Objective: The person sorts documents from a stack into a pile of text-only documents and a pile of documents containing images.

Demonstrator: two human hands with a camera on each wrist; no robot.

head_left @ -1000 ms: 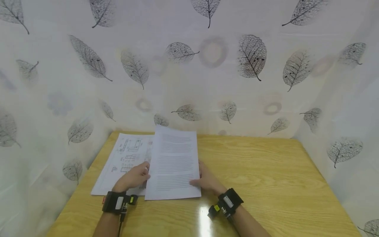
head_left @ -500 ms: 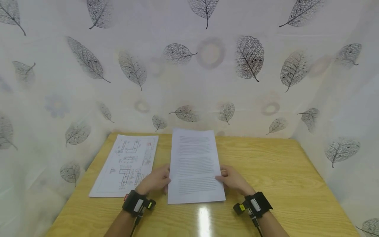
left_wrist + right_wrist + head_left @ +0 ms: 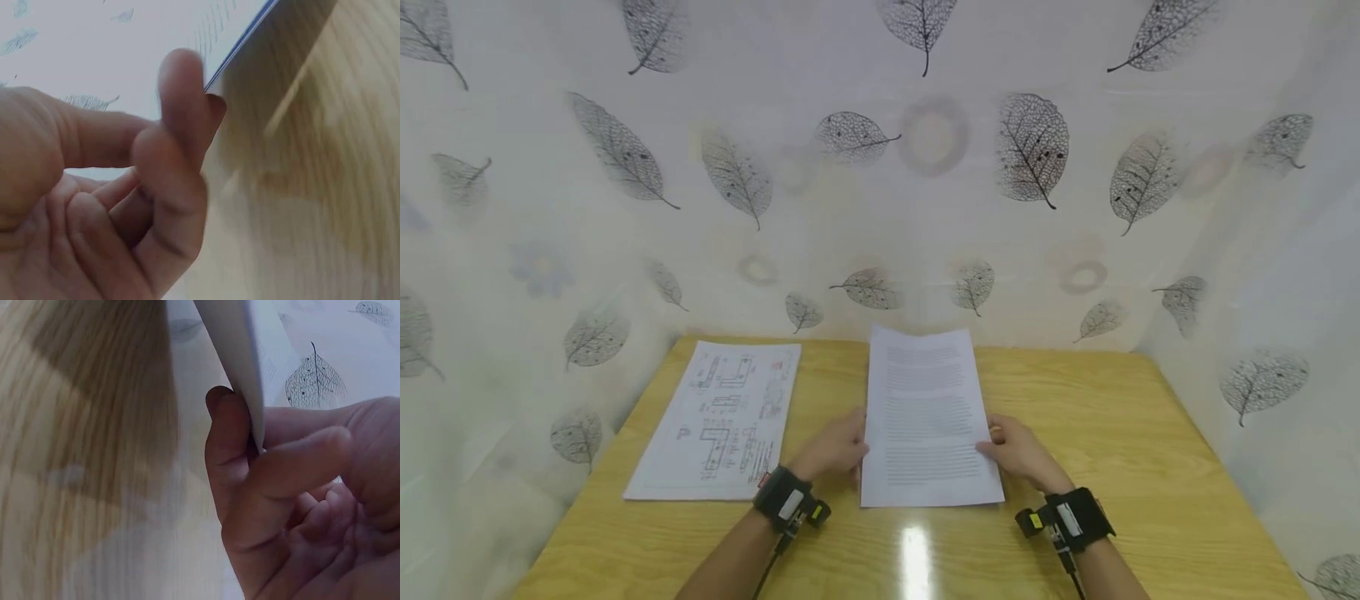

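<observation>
Printed paper (image 3: 928, 417), one sheet or several, I cannot tell: raised above the middle of the table (image 3: 1120, 450), text toward the person. Left hand (image 3: 833, 447): pinching its left edge. Right hand (image 3: 1022, 452): pinching its right edge, thumb on the printed face; the opposed holds presumably stop limp paper drooping. Technical drawing (image 3: 718, 425): flat on the table, left of the printed paper, perhaps so the two stay unmixed. Leaf-patterned covering (image 3: 880, 217): hanging behind, probably as a screen.

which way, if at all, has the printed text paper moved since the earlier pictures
Yes: in the head view, the printed text paper has moved right, away from the drawing paper lying on the table.
</observation>
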